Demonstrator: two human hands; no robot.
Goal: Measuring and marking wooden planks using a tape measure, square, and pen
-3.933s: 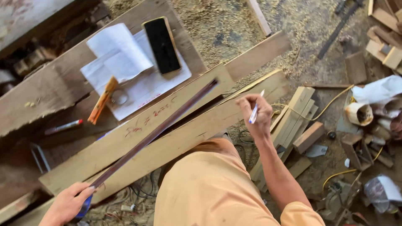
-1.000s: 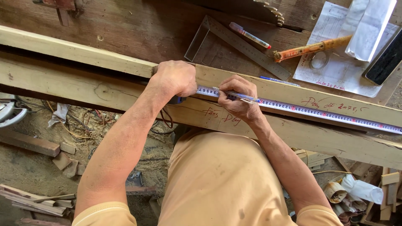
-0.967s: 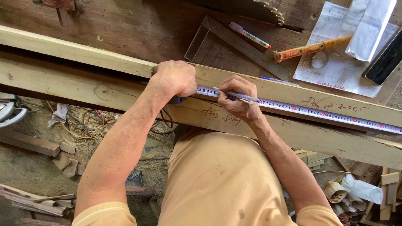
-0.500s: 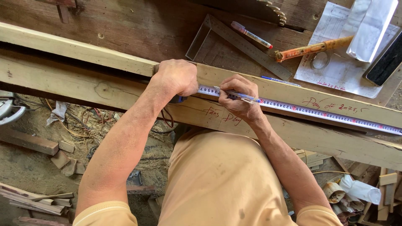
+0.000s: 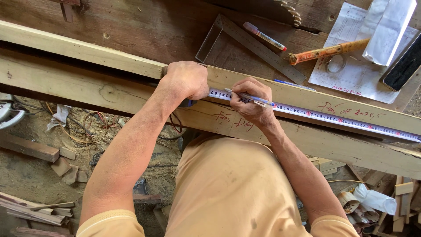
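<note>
My left hand is closed over the case end of a tape measure, pressing it onto a long pale wooden plank. The white tape runs right along the plank. My right hand grips a clear pen with its tip on the tape, close to my left hand. A second, wider plank with red handwriting lies just in front, against my lap.
A metal square, a marker pen, an orange-handled tool, paper sheets and a dark phone lie on the workbench behind. Wood offcuts and cables litter the sawdust floor at left; scraps lie at right.
About four seconds ago my hands were far apart along the stretched tape. Now both sit together at the tape's start, pen on the tape. Over the last second almost nothing moved.
</note>
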